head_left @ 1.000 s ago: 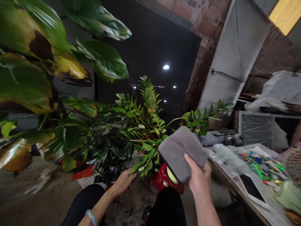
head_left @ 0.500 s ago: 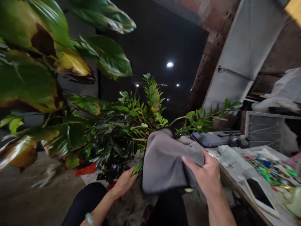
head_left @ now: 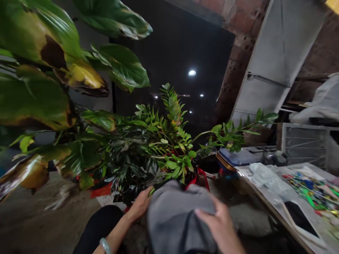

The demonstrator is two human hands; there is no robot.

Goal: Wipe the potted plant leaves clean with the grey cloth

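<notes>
The right hand [head_left: 219,225] grips a folded gray cloth [head_left: 180,220], held low against the base of a leafy plant [head_left: 148,151]. The half-open left hand [head_left: 139,204] touches the plant's lower stems [head_left: 152,191] beside the cloth, while the upper leaves [head_left: 171,109] stand clear of it.

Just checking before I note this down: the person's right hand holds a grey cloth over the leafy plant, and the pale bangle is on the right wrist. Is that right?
Not quite: the pale bangle is on the left wrist, not the right, as the head view shows. The right hand does hold the grey cloth over the leafy plant.
</notes>
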